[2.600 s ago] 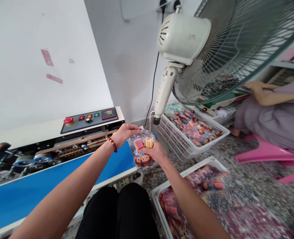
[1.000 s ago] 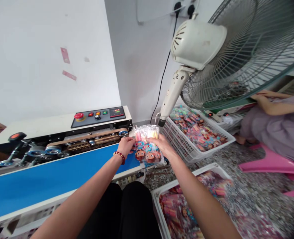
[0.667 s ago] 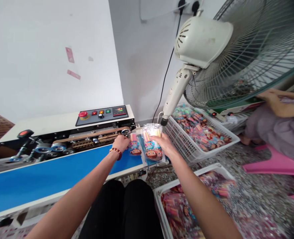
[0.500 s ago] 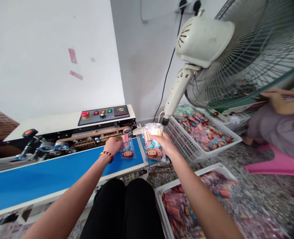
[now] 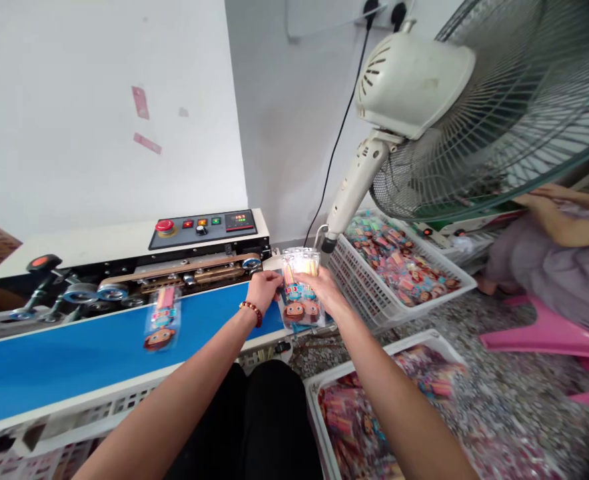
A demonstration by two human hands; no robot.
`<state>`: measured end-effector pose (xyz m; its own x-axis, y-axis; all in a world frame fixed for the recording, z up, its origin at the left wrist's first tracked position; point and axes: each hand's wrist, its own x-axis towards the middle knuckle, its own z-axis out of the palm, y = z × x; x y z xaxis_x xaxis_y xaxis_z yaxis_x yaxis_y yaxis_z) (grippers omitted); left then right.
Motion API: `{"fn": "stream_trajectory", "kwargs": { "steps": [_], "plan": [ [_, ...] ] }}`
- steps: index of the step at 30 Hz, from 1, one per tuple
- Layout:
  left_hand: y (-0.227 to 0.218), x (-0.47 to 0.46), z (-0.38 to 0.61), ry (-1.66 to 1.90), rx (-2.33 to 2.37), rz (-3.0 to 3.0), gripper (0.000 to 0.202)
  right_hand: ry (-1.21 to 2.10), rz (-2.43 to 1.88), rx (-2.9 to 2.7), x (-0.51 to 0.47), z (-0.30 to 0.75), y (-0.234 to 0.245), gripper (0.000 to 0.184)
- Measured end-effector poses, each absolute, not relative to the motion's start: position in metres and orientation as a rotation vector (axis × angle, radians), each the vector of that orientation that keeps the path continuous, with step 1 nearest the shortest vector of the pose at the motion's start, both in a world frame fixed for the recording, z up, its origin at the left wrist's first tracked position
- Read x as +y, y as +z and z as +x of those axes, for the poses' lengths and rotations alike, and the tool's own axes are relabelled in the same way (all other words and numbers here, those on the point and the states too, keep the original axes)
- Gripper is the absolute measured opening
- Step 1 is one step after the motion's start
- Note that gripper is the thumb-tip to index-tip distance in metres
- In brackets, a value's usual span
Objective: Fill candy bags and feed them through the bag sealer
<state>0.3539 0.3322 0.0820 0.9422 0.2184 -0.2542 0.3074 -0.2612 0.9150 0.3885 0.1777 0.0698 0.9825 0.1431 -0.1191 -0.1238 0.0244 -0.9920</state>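
Note:
My right hand [image 5: 321,287] grips a small stack of clear plastic packets [image 5: 299,308] at the right end of the blue conveyor belt [image 5: 99,340]. The packets carry a cartoon face at the bottom and pink and yellow sticks above. My left hand [image 5: 264,291], with a beaded bracelet on its wrist, pinches the left edge of a packet at the stack. Farther left, a single packet [image 5: 162,323] lies on the belt, its top edge by the rollers of the sealing machine [image 5: 202,270].
A white fan [image 5: 414,80] stands to the right. Behind it sits a white basket [image 5: 374,293] full of packets; another white crate [image 5: 319,407] of packets is by my knees. A co-worker's arm [image 5: 559,213] and a pink stool [image 5: 529,330] are at far right.
The single packet has left my left hand and travelled left along the belt. My left hand has moved right to the stack. My right hand keeps holding the stack.

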Motion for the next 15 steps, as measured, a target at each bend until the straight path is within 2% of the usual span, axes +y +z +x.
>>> {"fn": "stream_trajectory", "kwargs": {
  "steps": [6, 15],
  "plan": [
    [0.092, 0.340, 0.337, 0.196, 0.187, 1.813, 0.020, 0.187, -1.465, -0.041, 0.177, 0.387, 0.063, 0.048],
    [0.095, 0.349, 0.321, 0.343, 0.128, 1.751, 0.023, 0.169, -1.448, -0.097, 0.168, 0.379, 0.063, 0.047]
  ]
}}
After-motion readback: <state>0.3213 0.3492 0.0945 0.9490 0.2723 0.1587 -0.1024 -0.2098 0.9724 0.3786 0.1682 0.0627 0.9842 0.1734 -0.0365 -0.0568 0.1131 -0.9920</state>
